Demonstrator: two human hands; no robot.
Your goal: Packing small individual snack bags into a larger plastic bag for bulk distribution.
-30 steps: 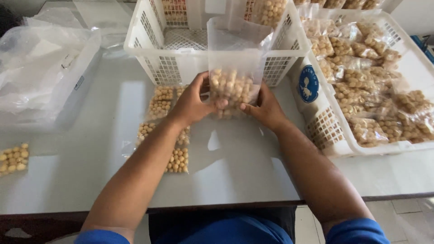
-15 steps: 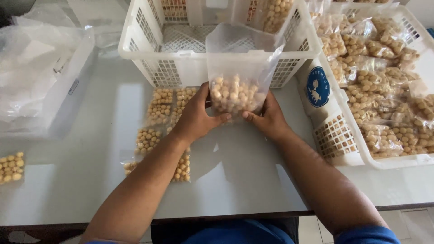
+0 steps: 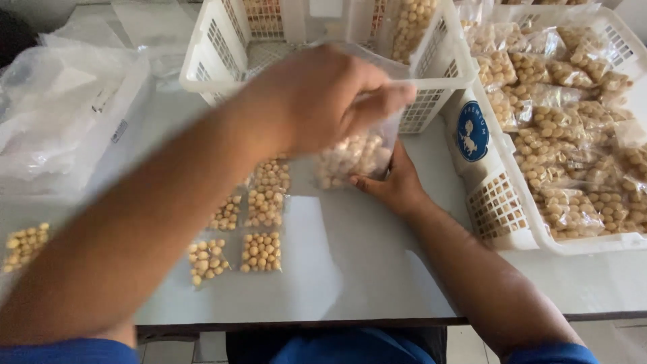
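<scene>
A clear plastic pouch [image 3: 354,156] partly filled with small round tan snacks stands upright on the grey table [image 3: 364,269]. My right hand [image 3: 391,180] grips its lower right side. My left hand [image 3: 317,101] is raised and blurred in front of the pouch's top, its fingers pinched at the upper edge of the plastic. The upper part of the pouch is largely hidden behind that hand.
Several small flat packets of the same snacks [image 3: 259,202] lie on the table at left, one more [image 3: 23,246] at the far left. A white slotted basket [image 3: 431,87] stands behind the pouch, another white basket [image 3: 499,202] full of filled packets at right. Clear plastic bags [image 3: 60,114] pile at left.
My left hand has let go of the pouch's lower left side and risen to its top edge. My right hand stays at the pouch's base. The view shifted slightly.
</scene>
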